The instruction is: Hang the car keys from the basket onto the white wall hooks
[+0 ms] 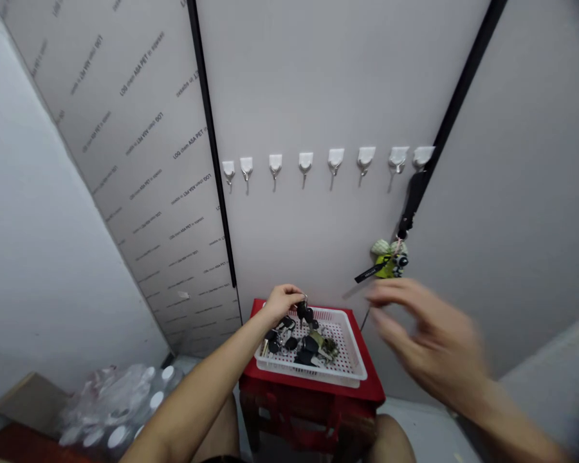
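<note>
My left hand pinches a bunch of black-headed keys by its ring, just over the back of a white plastic basket. More keys, several with black heads, lie in a heap on the basket's perforated bottom. My right hand is blurred by motion, to the right of the basket and apart from it. Its thumb and forefinger stand apart, with nothing visible between them. Just above its fingertips hangs a key ring with a black strap and a yellow-green charm, on the wall hook farthest right.
Several white adhesive hooks run in a row across the grey wall panel. The basket rests on a red-topped stool between my knees. Capped plastic bottles in clear wrap and a cardboard piece lie at lower left.
</note>
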`<action>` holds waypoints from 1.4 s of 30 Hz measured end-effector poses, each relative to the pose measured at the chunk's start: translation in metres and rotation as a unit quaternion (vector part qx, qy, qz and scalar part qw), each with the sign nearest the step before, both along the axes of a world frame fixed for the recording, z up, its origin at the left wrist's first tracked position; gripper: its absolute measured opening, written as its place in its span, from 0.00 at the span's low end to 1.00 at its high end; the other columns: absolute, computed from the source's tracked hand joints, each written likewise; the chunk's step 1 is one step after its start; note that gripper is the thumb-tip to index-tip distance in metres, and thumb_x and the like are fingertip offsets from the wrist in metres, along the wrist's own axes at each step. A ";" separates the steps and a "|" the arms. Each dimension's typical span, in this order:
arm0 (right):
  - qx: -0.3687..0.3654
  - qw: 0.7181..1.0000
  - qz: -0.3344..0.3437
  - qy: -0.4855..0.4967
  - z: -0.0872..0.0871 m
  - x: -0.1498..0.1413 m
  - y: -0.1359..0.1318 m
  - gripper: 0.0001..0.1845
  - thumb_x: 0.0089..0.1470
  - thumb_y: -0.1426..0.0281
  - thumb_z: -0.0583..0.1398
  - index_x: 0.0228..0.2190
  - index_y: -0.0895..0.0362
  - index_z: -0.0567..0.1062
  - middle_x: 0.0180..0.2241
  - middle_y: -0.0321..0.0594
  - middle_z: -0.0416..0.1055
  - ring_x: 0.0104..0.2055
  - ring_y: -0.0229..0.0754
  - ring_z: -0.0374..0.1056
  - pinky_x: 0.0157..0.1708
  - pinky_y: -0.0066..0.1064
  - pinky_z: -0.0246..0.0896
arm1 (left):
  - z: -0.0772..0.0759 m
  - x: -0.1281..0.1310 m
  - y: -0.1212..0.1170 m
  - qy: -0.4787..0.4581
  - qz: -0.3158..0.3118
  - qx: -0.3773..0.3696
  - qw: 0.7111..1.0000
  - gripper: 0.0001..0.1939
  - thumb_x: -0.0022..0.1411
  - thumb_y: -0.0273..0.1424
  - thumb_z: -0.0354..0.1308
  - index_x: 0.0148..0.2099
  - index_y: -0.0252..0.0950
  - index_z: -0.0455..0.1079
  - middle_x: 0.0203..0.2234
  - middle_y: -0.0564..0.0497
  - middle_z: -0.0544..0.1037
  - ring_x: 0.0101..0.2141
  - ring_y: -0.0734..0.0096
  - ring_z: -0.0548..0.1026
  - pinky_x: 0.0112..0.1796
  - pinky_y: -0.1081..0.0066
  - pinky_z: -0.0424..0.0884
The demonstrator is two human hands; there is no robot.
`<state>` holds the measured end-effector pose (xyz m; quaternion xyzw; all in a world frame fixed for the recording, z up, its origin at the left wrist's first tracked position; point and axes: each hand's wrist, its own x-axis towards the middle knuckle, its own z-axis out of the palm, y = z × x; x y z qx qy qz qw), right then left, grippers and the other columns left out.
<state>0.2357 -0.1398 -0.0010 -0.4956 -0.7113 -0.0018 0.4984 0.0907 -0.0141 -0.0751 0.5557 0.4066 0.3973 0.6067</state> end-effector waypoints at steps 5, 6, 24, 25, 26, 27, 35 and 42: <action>-0.153 0.988 0.002 -0.027 -0.025 -0.009 0.053 0.10 0.40 0.67 0.53 0.27 0.57 0.70 0.24 0.39 0.68 0.25 0.38 0.63 0.27 0.31 0.58 | 0.023 0.003 -0.003 -0.017 -0.028 0.007 0.999 0.07 0.36 0.29 0.56 0.21 0.30 0.63 0.13 0.58 0.65 0.16 0.84 0.62 0.22 0.78 0.60; -0.165 0.986 0.001 0.001 -0.031 -0.008 0.061 0.11 0.40 0.66 0.53 0.28 0.58 0.70 0.25 0.40 0.69 0.27 0.39 0.63 0.29 0.31 0.57 | 0.027 0.004 -0.003 -0.011 -0.035 0.012 0.999 0.08 0.35 0.29 0.56 0.21 0.30 0.63 0.13 0.58 0.66 0.16 0.84 0.62 0.22 0.78 0.60; -0.006 0.951 -0.031 0.308 0.078 0.053 0.095 0.05 0.32 0.71 0.55 0.20 0.60 0.66 0.15 0.31 0.63 0.17 0.32 0.60 0.22 0.27 0.60 | 0.136 0.085 0.001 -0.025 -0.040 0.339 0.940 0.11 0.43 0.20 0.49 0.33 0.31 0.64 0.28 0.50 0.71 0.30 0.78 0.67 0.33 0.76 0.63; 0.016 0.947 -0.033 0.320 0.089 0.058 0.098 0.06 0.32 0.71 0.55 0.20 0.60 0.65 0.15 0.31 0.62 0.17 0.31 0.60 0.22 0.27 0.60 | 0.143 0.091 0.002 -0.014 -0.046 0.357 0.933 0.13 0.44 0.20 0.49 0.36 0.32 0.64 0.32 0.49 0.71 0.32 0.76 0.67 0.34 0.75 0.63; 0.035 0.943 -0.036 0.328 0.098 0.063 0.101 0.06 0.32 0.71 0.55 0.20 0.60 0.65 0.15 0.31 0.62 0.17 0.31 0.60 0.22 0.27 0.60 | 0.150 0.097 0.003 -0.003 -0.047 0.371 0.927 0.15 0.44 0.21 0.48 0.38 0.32 0.63 0.34 0.48 0.70 0.33 0.75 0.67 0.34 0.74 0.63; 0.050 0.941 -0.042 0.332 0.106 0.067 0.104 0.05 0.32 0.72 0.55 0.19 0.60 0.65 0.15 0.31 0.62 0.16 0.31 0.60 0.22 0.27 0.60 | 0.156 0.102 0.005 0.008 -0.044 0.383 0.923 0.17 0.44 0.21 0.48 0.40 0.32 0.62 0.36 0.48 0.69 0.34 0.74 0.66 0.35 0.73 0.63; 0.077 0.933 -0.155 0.314 0.137 0.083 0.122 0.04 0.33 0.75 0.53 0.19 0.60 0.66 0.14 0.31 0.61 0.16 0.31 0.60 0.19 0.24 0.60 | 0.183 0.129 0.012 0.081 -0.005 0.428 0.900 0.19 0.45 0.22 0.48 0.43 0.33 0.60 0.38 0.49 0.69 0.36 0.73 0.67 0.39 0.70 0.62; 0.028 0.950 -0.209 0.232 0.125 0.091 0.133 0.07 0.36 0.75 0.52 0.22 0.62 0.69 0.15 0.36 0.65 0.18 0.34 0.62 0.22 0.27 0.59 | 0.170 0.125 0.012 0.113 -0.006 0.395 0.912 0.20 0.46 0.22 0.48 0.45 0.31 0.59 0.41 0.45 0.67 0.38 0.71 0.66 0.39 0.71 0.62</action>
